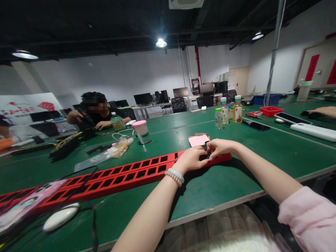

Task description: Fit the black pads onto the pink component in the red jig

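Both hands are meeting at the right end of the long red strip (126, 173) lying across the green table (236, 182). The left hand (191, 159) and right hand (219, 147) are pinching a small dark piece (205, 155) there, fingers curled together, probably to keep it steady.

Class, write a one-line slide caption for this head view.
Both hands, left hand and right hand, press on a long red slotted tray on a green table.

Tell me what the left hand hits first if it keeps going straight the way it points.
The left hand points right along the red tray, so it would probably meet the right hand first; their fingertips already sit almost together over a small dark part. Depth between them is hard to judge.
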The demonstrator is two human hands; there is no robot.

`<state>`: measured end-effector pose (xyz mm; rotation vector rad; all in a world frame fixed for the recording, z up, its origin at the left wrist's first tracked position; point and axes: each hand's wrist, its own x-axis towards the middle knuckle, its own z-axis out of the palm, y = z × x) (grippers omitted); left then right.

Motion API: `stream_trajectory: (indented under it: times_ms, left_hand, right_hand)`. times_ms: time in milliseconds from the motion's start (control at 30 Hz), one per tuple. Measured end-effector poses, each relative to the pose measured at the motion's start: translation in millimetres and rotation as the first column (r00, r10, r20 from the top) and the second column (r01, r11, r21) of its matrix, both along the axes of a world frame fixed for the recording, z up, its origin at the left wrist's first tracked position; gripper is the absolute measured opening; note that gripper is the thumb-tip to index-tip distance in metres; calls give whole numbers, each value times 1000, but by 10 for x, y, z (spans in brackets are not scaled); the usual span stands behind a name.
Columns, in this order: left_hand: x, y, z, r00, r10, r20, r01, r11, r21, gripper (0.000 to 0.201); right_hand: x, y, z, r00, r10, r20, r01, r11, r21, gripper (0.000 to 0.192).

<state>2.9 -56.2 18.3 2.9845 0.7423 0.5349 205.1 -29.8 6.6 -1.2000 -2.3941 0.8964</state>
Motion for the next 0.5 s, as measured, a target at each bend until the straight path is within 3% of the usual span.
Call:
stream_trajectory:
  times_ms: [133, 333, 500]
  left_hand:
    - [3, -36, 7, 1000, 6, -18, -7, 1000, -22, 29]
    - [2, -37, -42, 1000, 19, -14, -20, 1000, -11, 29]
    - [5, -18, -72, 1000, 6, -18, -7, 1000, -22, 29]
  right_hand:
    - [9, 4, -34, 1000, 22, 15, -22, 1000, 18, 43]
    - [30, 13, -92, 999, 41, -9, -41, 998, -56, 47]
    - [45, 34, -129, 999, 27, 43, -28, 999, 19, 45]
